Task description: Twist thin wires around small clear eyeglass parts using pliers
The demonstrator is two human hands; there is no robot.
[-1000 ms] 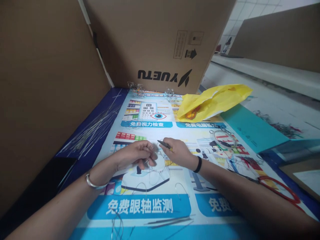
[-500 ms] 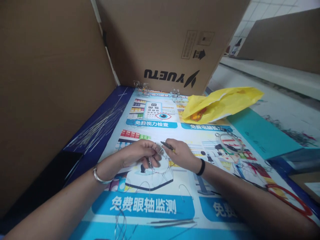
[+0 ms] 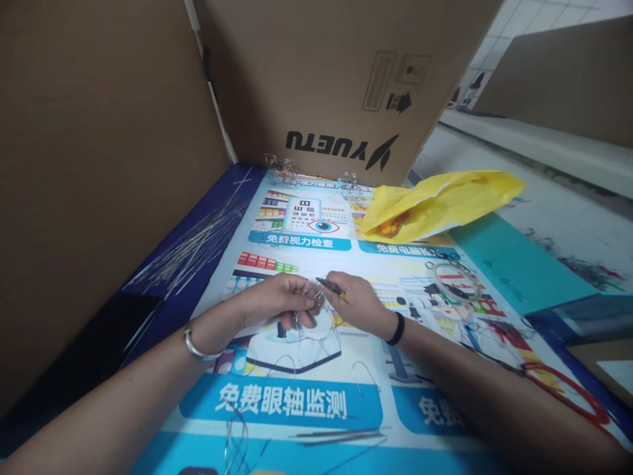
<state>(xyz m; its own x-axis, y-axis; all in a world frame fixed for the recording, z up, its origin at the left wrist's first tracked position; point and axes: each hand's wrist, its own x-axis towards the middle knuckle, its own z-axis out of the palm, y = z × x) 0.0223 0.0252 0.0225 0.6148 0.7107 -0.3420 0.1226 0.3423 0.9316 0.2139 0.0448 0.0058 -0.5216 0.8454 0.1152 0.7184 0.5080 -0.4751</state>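
- Since the frame of a second ago, the view has swung slightly and the surroundings sit further right; both hands keep almost the same station over the sheet, while a small bright bend of wire (image 3: 319, 296) now shows more plainly between them
- Left hand (image 3: 291, 300): its fingers are pinched together on the wire, near the middle of the printed sheet (image 3: 321, 262) that covers the worktop (image 3: 179, 316)
- Right hand (image 3: 361, 302): its fingers are wrapped about slim pliers (image 3: 329, 285), dark nose towards the left hand; from where I stand I cannot tell whether the nose touches the wire or is closed
- Thin loops show below the left fingers; whether they belong to the held piece cannot be determined
- Handling, in my judgement: very light, springy rather than soft, smooth enough to roll under the fingers, and liable to kink rather than snap
- Recommended hold: a fingertip pinch close beside the bend, pliers nose on the bend itself, loose ends kept off the skin
- Straight wires (image 3: 190, 247) lie in a bundle at left, well apart from the hands
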